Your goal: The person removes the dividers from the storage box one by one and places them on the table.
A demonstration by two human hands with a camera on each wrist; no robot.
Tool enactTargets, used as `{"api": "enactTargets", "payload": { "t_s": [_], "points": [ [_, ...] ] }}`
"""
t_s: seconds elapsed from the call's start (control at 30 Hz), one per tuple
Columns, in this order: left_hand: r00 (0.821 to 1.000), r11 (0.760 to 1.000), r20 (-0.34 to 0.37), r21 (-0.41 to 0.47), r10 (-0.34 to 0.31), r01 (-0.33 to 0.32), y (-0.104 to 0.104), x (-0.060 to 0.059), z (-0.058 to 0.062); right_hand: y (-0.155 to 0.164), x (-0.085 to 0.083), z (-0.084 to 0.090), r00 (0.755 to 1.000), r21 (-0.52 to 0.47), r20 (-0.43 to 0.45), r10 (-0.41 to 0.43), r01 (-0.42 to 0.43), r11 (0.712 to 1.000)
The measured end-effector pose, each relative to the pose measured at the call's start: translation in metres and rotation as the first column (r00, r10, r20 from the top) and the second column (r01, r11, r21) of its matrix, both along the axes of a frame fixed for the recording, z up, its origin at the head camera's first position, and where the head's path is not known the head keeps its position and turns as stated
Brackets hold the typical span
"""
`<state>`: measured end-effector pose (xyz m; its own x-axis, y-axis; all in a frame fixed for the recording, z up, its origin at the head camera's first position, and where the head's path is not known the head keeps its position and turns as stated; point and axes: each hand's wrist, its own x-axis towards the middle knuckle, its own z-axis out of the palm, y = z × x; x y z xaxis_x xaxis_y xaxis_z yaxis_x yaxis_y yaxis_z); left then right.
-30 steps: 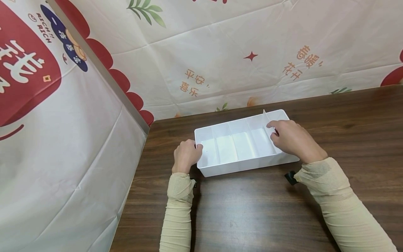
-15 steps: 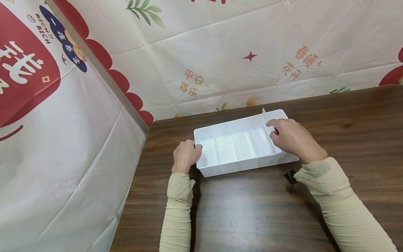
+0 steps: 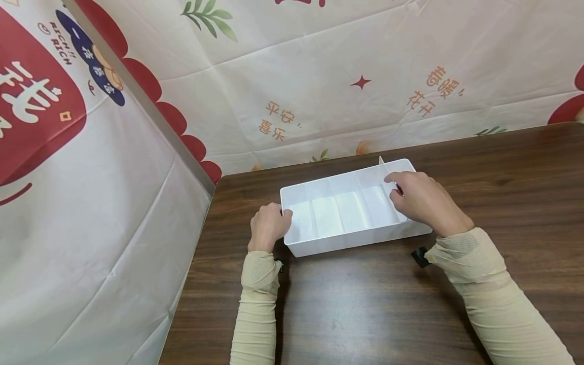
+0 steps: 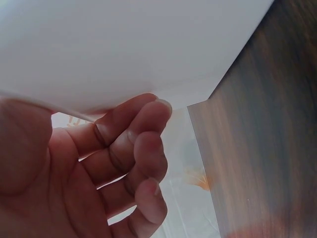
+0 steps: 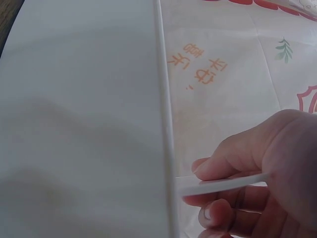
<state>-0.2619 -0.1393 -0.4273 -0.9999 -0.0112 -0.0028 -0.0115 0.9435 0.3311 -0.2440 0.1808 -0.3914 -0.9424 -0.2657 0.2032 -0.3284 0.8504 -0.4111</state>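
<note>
From the head view, a white plastic organizer tray [image 3: 351, 213] with translucent dividers is seen on the wooden table [image 3: 365, 304]; its left end is gripped by the left hand [image 3: 268, 226]. A divider [image 3: 388, 185] is pinched by the right hand [image 3: 422, 200]. At the left wrist, curled fingers [image 4: 133, 148] are pressed under the tray's wall [image 4: 148, 44]. At the right wrist, the thin white divider [image 5: 223, 184] is held between thumb and fingers [image 5: 233, 158].

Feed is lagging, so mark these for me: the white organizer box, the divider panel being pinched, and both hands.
white organizer box [image 3: 347, 242], head view, near side wall.
divider panel [image 3: 382, 165], head view, raised far end.
left hand [image 3: 268, 226], head view, knuckles.
right hand [image 3: 424, 200], head view, back.
</note>
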Motion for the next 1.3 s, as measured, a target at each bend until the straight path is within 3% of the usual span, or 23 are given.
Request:
{"api": "enactTargets", "payload": {
  "t_s": [1.3],
  "points": [
    [1.000, 1.000, 0.003, 0.017, -0.006, 0.006, -0.0002, 0.0004, 0.0006, -0.0010, 0.0051, 0.0052, 0.999, -0.020, -0.022, -0.035, 0.035, 0.999]
  ]
}}
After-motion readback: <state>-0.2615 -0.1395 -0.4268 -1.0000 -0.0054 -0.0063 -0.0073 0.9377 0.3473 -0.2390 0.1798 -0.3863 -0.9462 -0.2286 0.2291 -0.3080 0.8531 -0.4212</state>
